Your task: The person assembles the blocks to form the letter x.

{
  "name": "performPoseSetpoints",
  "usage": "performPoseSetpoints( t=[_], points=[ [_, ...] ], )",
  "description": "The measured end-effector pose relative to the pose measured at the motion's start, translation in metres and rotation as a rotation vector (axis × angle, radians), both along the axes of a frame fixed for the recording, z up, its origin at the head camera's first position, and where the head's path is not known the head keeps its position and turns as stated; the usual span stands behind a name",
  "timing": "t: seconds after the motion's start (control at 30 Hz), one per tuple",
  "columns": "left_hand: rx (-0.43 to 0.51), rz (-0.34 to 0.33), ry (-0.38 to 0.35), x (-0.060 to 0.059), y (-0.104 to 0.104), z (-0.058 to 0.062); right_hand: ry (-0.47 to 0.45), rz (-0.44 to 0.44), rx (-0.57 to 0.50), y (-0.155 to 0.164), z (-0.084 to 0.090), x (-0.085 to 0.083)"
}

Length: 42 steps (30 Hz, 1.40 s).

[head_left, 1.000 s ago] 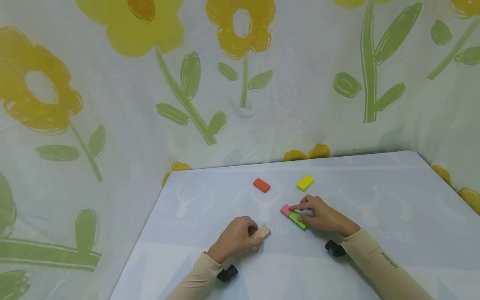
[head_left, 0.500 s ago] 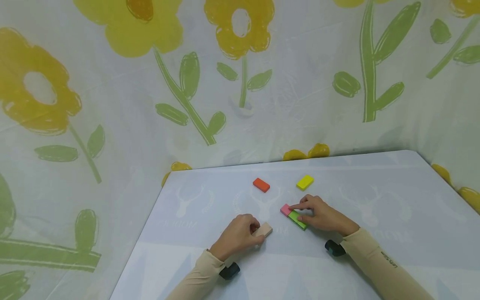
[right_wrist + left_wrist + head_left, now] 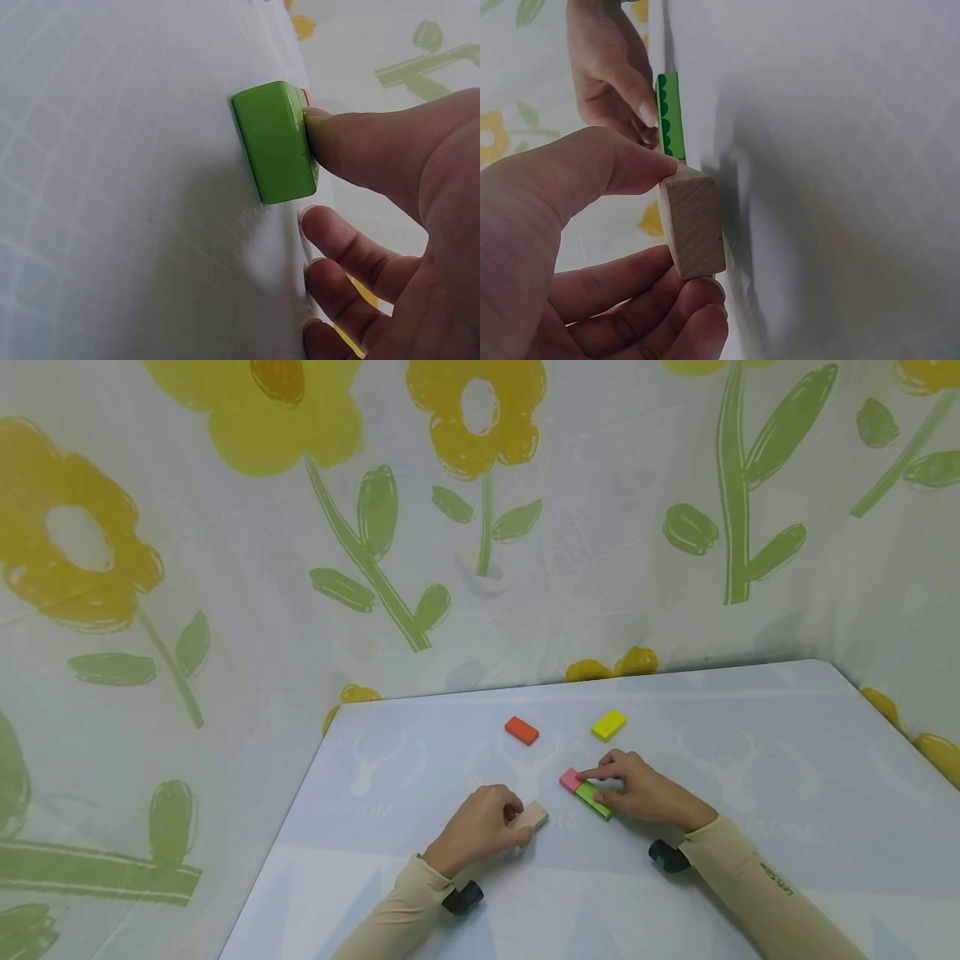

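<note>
My wooden block is just left of the green block. My left hand pinches it between thumb and fingers. If I pinch crookedly, it might twist or slip out. My right hand has loose fingers, its thumb on the green block and a finger on the pink block at the green block's far end. A bump could push those two apart.

The left sleeve is beige; the matching right sleeve bears small dark lettering; each wrist wears a black camera.
</note>
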State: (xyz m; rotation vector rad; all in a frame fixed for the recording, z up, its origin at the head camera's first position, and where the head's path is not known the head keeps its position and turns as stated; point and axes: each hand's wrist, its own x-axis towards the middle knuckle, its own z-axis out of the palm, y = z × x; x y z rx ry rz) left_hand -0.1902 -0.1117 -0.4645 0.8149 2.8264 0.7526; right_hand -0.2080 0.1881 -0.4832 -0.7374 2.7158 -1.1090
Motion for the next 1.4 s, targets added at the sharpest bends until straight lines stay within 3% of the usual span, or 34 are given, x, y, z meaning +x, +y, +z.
performPoseSetpoints(
  t=[1.4],
  points=[
    [0.003, 0.021, -0.034, -0.009, 0.017, 0.004, 0.008, 0.012, -0.012, 0.002, -0.001, 0.0]
  ],
)
